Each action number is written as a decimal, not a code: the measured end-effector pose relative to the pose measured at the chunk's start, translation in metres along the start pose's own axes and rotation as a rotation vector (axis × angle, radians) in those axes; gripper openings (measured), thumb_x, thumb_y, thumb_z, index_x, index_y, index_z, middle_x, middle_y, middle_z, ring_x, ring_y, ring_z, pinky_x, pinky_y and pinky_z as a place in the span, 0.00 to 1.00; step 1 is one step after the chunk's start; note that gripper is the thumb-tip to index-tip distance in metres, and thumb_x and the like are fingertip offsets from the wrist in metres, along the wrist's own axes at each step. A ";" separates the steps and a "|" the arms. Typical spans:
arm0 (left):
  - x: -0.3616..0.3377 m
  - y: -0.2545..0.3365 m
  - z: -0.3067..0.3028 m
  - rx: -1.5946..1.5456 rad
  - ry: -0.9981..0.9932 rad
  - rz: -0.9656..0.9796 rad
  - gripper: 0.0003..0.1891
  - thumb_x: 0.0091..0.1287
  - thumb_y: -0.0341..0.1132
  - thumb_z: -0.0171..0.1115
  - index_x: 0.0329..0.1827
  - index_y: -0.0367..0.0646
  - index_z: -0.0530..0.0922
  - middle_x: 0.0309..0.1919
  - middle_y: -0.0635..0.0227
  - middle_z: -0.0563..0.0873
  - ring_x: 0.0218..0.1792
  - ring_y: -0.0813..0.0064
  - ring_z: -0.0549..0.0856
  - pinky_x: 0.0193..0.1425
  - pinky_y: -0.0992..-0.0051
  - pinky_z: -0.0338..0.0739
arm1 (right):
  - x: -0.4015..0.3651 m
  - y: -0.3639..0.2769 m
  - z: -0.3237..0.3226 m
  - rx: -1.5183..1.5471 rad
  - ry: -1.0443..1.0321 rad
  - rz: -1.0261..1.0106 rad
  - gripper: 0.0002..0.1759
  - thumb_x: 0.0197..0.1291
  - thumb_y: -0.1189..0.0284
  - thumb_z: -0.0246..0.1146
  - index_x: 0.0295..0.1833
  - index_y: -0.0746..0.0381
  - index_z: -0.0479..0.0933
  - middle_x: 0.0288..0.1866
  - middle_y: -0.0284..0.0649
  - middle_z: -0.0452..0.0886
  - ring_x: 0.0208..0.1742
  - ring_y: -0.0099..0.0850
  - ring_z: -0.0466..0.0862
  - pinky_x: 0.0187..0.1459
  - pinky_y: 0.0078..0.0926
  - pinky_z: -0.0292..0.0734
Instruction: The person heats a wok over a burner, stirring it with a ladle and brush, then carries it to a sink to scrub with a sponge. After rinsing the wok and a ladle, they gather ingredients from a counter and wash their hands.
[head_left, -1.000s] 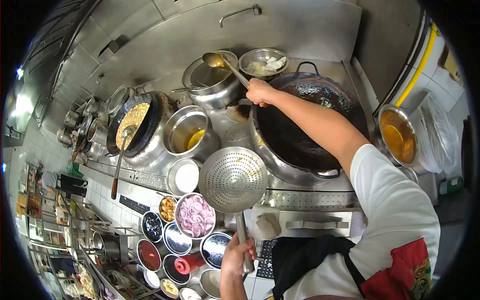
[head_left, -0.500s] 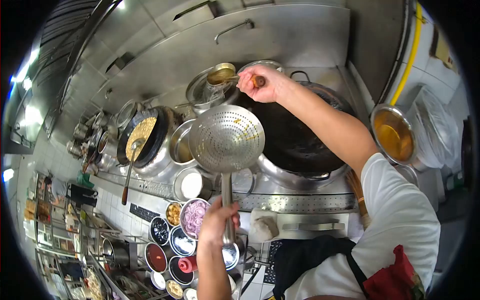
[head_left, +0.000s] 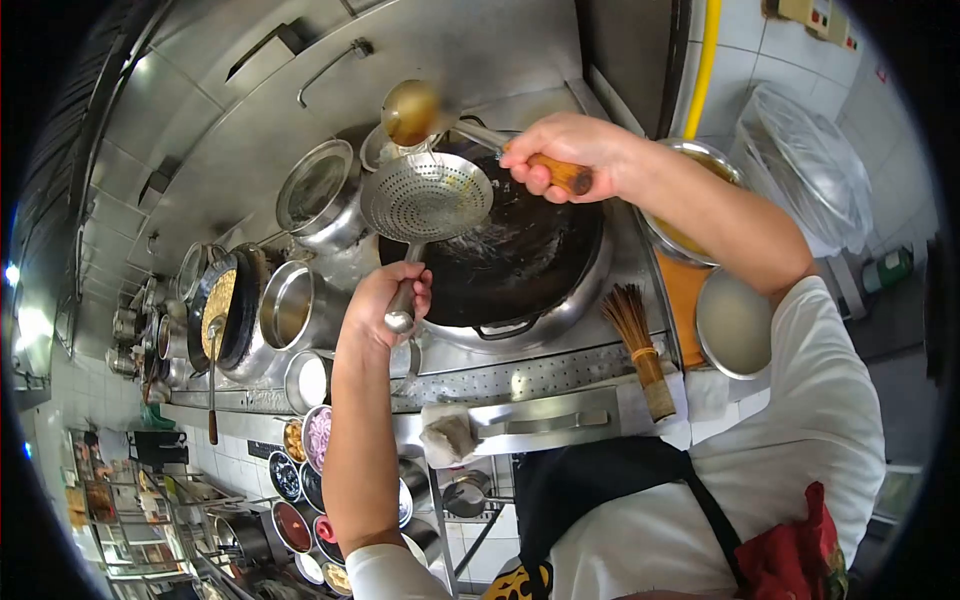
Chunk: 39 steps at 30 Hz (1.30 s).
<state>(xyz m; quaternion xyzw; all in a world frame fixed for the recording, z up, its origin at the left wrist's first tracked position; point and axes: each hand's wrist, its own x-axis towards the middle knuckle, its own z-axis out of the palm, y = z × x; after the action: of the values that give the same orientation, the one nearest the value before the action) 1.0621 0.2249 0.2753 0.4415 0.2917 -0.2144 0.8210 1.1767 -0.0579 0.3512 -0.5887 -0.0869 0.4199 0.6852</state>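
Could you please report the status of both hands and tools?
Left hand gripping strainer by handle; right hand gripping ladle by wooden handle. Ladle bowl blurred by motion. In the way: strainer hides part of wok.

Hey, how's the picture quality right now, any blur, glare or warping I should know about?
Head view: the ladle bowl is partly smeared by blur, while the strainer looks fairly crisp; head view: glare blooms around a lamp near the left edge; head view: wide-angle distortion bows the steel backsplash, and the corners fall to black.
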 end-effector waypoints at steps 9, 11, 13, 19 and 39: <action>0.012 -0.016 0.007 0.593 0.254 0.331 0.04 0.61 0.25 0.59 0.37 0.35 0.74 0.22 0.68 0.76 0.19 0.77 0.76 0.21 0.76 0.74 | -0.068 0.029 -0.072 -0.570 0.210 -0.015 0.14 0.59 0.74 0.59 0.49 0.66 0.67 0.25 0.31 0.70 0.15 0.16 0.69 0.11 0.18 0.65; 0.005 -0.024 0.005 0.805 0.374 0.459 0.08 0.59 0.25 0.59 0.41 0.34 0.74 0.22 0.68 0.75 0.18 0.77 0.76 0.21 0.75 0.72 | -0.081 0.024 -0.062 -0.690 0.280 -0.070 0.15 0.59 0.75 0.59 0.50 0.66 0.67 0.24 0.31 0.69 0.15 0.16 0.69 0.12 0.19 0.65; 0.001 -0.032 -0.015 0.923 0.411 0.567 0.13 0.58 0.25 0.58 0.46 0.34 0.73 0.22 0.69 0.75 0.18 0.78 0.75 0.21 0.76 0.71 | -0.081 0.032 -0.058 -0.711 0.351 -0.130 0.14 0.60 0.75 0.59 0.49 0.66 0.66 0.24 0.31 0.68 0.15 0.17 0.69 0.12 0.20 0.65; -0.076 -0.055 -0.059 0.631 0.531 0.618 0.19 0.60 0.26 0.58 0.55 0.39 0.73 0.22 0.72 0.74 0.17 0.82 0.74 0.19 0.79 0.70 | -0.022 0.031 -0.042 -0.449 0.186 -0.156 0.08 0.59 0.73 0.60 0.40 0.63 0.68 0.25 0.31 0.70 0.17 0.17 0.71 0.12 0.20 0.66; -0.085 -0.219 -0.234 -0.430 0.275 0.108 0.12 0.65 0.29 0.56 0.48 0.32 0.71 0.35 0.59 0.82 0.26 0.75 0.81 0.26 0.77 0.79 | 0.366 0.030 0.162 0.645 -0.407 0.269 0.15 0.58 0.79 0.57 0.23 0.56 0.62 0.18 0.29 0.69 0.17 0.18 0.74 0.16 0.13 0.65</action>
<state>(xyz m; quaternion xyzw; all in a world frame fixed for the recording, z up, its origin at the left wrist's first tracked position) 0.7980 0.3189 0.0980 0.2969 0.4155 -0.0412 0.8588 1.2942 0.3077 0.2347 -0.2545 -0.0069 0.6197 0.7424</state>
